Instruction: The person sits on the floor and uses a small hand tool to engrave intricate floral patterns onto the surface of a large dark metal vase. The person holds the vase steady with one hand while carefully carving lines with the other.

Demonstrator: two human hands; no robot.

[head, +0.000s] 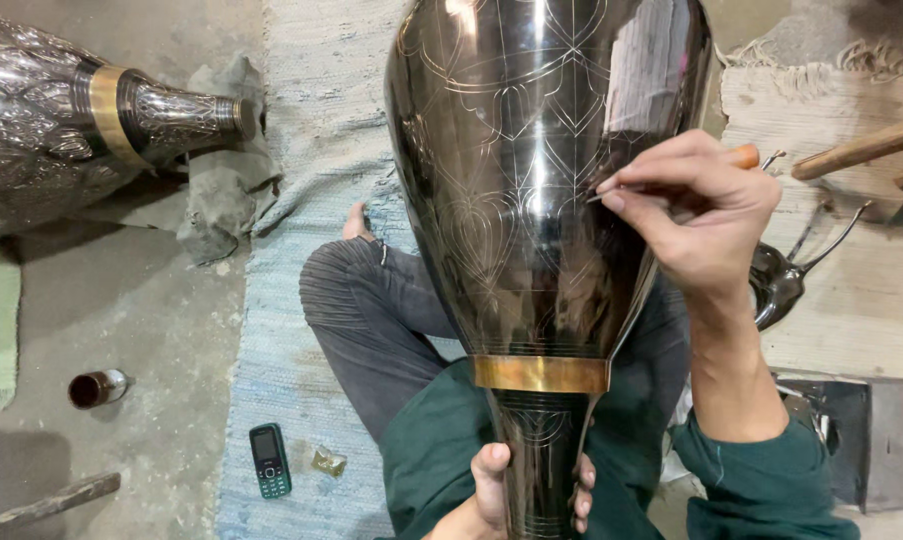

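Fingers of the right hand (706, 215) pinch a thin engraving tool (746, 157), closed tight on it, its tip touching the right flank of a large dark metal vase (531, 180). The vase stands upside down between the person's knees, its brass band (539, 373) low and its narrow neck wrapped by the left hand (501, 495), fingers curled shut around it. The vase's wide body runs off the top edge. A pale woven rug (291, 300) lies under the legs; on it, left of the knee, lie a green phone (269, 461) and a small glass piece (328, 461), with open rug around them. Bare floor at far left holds a small brown bottle (98, 388) and a second ornate vase (61, 110) on its side.
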